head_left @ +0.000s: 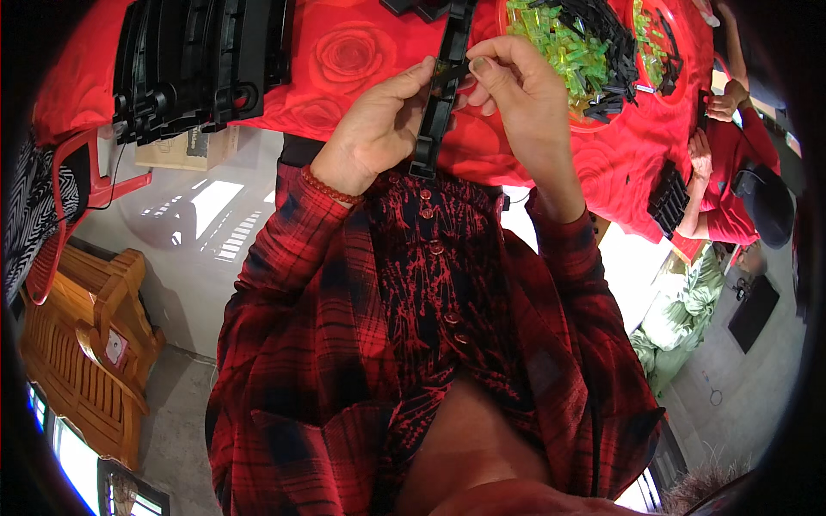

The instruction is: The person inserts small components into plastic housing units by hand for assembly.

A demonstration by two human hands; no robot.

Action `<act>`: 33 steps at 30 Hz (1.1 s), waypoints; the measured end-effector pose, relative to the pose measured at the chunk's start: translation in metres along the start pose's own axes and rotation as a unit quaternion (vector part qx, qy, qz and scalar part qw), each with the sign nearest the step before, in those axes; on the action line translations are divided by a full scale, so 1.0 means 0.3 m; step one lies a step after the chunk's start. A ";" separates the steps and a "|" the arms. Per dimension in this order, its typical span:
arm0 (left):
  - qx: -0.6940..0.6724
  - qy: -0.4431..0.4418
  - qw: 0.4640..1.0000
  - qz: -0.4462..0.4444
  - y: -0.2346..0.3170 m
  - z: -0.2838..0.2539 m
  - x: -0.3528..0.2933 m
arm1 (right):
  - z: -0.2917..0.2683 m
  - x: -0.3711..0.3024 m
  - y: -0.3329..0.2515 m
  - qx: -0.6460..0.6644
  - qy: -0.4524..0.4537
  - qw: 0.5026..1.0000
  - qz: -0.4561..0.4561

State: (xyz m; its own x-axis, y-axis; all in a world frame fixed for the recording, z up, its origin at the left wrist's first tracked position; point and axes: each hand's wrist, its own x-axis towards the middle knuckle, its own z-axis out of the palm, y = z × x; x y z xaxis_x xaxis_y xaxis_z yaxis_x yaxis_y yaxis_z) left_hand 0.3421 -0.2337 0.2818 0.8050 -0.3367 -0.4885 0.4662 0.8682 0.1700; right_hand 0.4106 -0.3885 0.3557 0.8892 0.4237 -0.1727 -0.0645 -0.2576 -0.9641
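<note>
A long black plastic strip (435,129) with open sections along it stands in front of my chest, running away from me over the red tablecloth. My left hand (379,129) is closed on its left side, thumb and fingers against the edge. My right hand (525,90) pinches a small dark piece (459,72) between thumb and forefinger, right over the strip. The fingers partly hide that piece, so I cannot tell whether it sits in the strip. Just beyond my right hand are loose yellow-green clear plastic pieces (551,43) and small black pieces (607,52).
Long black plastic parts (202,60) lie side by side at the far left. Another red tray (684,73) of small pieces stands at the right. There a co-worker in red (723,206) works near a black part (668,202). A red chair (64,206) and wooden bench (77,344) are left.
</note>
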 end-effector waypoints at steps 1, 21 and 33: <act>0.005 0.020 1.000 0.010 0.000 0.015 -0.005 | -0.005 -0.001 -0.006 -0.042 0.002 0.999 -0.013; 0.018 0.023 0.999 -0.022 0.003 0.000 0.003 | 0.015 0.016 -0.006 -0.136 0.031 0.978 -0.153; -0.024 -0.020 0.999 -0.041 -0.002 -0.020 0.004 | 0.031 0.021 0.042 -0.273 0.073 0.942 -0.178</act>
State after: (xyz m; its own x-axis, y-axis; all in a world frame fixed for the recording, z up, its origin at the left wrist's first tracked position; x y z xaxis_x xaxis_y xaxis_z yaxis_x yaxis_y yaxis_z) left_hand 0.3405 -0.2325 0.2761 0.7792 -0.4208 -0.4645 0.5136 0.8535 0.0883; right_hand 0.4112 -0.3809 0.3404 0.8660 0.4535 0.2105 0.4572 -0.5478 -0.7006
